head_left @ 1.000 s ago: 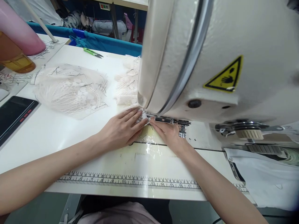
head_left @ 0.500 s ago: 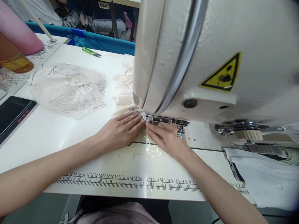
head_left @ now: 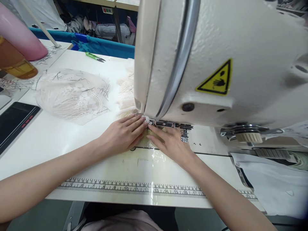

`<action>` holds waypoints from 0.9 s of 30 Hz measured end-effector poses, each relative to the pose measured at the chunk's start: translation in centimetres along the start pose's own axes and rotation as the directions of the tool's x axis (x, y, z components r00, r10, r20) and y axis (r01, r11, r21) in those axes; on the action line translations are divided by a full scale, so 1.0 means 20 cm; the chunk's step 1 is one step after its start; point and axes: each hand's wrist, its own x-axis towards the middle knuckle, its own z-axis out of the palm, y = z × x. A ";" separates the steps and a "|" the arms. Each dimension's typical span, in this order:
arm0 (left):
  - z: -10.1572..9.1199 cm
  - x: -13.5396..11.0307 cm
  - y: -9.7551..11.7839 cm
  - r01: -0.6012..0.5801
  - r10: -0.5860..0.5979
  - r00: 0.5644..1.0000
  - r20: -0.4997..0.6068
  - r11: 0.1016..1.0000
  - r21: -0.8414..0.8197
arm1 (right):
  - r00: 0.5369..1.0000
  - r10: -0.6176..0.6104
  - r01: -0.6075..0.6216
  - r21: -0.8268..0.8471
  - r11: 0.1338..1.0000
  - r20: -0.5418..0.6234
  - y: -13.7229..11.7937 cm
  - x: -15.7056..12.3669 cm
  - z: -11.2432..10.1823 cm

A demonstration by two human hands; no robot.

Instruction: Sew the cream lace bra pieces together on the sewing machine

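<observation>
Beneath the sewing machine (head_left: pixel 216 41): pale ruffled lace (head_left: pixel 126 93) lies left of the needle area, partly hidden by the machine's head.
Left hand (head_left: pixel 122 134): palm down, fingers stretched side by side onto the lace's near end; whether the thumb pinches cannot be told.
Right hand (head_left: pixel 172 142): fingers spread apart, forefinger reaching to just beside the left fingertips, partly behind a metal guide (head_left: pixel 167 124).
Front edge: a printed ruler (head_left: pixel 149 189) follows it, and the right forearm crosses both.
Room to move: white tabletop (head_left: pixel 79 134) shows between the left forearm and the flat lace piece (head_left: pixel 72 96), also between hands and ruler.
In the way: the machine's bulk rises over the right side; its guide hangs above the right hand.
Left side: dark phone (head_left: pixel 16 122), well apart from the hands.
Far edge: green snips (head_left: pixel 95 57) near blue cloth (head_left: pixel 108 46).
Right side: white cloth (head_left: pixel 276 186) over the table corner.
</observation>
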 end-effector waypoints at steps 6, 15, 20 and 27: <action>0.01 0.00 0.00 -0.001 0.001 1.000 -0.015 1.000 0.006 | 1.000 -0.024 0.024 -0.040 0.999 0.015 0.00 0.01 0.01; 0.01 0.00 0.00 0.055 -0.055 0.998 0.007 0.998 -0.023 | 0.996 0.070 -0.065 0.106 0.992 -0.051 0.05 0.00 0.03; 0.02 0.00 0.01 0.024 -0.023 1.000 -0.016 0.998 0.060 | 0.982 0.172 -0.149 0.227 0.962 -0.082 0.06 0.01 0.01; -0.06 0.03 -0.06 0.220 -0.213 0.971 -0.105 0.974 0.061 | 0.983 0.180 -0.167 0.241 0.956 -0.037 0.12 0.00 0.06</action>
